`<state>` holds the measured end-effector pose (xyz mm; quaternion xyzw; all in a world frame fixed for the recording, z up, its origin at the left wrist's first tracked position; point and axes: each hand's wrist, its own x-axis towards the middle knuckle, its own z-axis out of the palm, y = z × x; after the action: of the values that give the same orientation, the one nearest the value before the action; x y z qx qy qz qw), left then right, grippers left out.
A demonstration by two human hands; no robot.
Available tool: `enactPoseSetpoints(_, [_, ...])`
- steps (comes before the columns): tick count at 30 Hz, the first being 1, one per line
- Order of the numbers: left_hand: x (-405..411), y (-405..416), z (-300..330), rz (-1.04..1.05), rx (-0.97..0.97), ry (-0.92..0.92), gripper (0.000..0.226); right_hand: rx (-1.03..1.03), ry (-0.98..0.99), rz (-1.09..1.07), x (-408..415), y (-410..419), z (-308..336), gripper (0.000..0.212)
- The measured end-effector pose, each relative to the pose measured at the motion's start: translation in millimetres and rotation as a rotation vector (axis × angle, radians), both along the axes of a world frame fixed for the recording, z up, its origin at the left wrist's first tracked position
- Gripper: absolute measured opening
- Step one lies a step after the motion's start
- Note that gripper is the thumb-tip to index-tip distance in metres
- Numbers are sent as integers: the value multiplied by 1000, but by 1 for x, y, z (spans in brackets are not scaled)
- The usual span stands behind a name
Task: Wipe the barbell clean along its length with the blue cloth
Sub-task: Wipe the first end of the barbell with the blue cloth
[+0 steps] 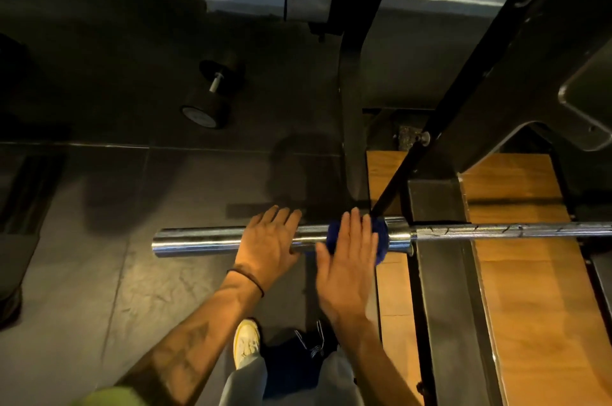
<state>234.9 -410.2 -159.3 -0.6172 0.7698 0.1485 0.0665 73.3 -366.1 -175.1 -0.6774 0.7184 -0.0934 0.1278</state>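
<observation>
Item one, barbell [364, 235]: a long chromed steel bar lying level across my view, held off the floor by a dark rack. Its smooth sleeve end juts out past the rack upright [440, 289] over the dark floor [99, 273]; beyond the collar the thinner, textured shaft runs on the far side of that upright, above a wooden platform [530, 306]. I judge it heavy, rigid and slick on the sleeve, so it should not budge under wiping pressure; it may roll on its supports. Best hold: on the bare sleeve, away from the collar step.

Item two, blue cloth [381, 240]: wrapped around the sleeve just beside the collar, bunched, with a fold hanging below the bar. Soft, light, compliant; I judge it will slide readily on chrome and drag on the textured shaft.

Item three, right hand [347, 250]: lies over the cloth, fingers together and nearly straight, pressing it down onto the bar. I cannot tell whether the thumb hooks beneath.

Item four, left hand [268, 240]: rests on the bare sleeve further from the upright than the cloth, fingers extended over the top, apparently steadying the bar; a dark band circles the wrist.

Item five, dumbbell [212, 94]: on the floor well beyond the sleeve end, apart from everything.

Containers: none that I can make out.
</observation>
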Motion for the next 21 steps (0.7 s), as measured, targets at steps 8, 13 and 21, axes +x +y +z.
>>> enactPoseSetpoints(8, [9, -21, 6, -47, 41, 114, 72, -11, 5, 50, -23, -3, -10, 70])
enactPoseSetpoints(13, [12, -33, 14, -62, 220, 111, 60, -47, 91, 417, -17, 2, -13, 69])
enactPoseSetpoints(21, [16, -65, 16, -28, 610, 204, 41, 43, 116, 321, 18, 7, -3, 77])
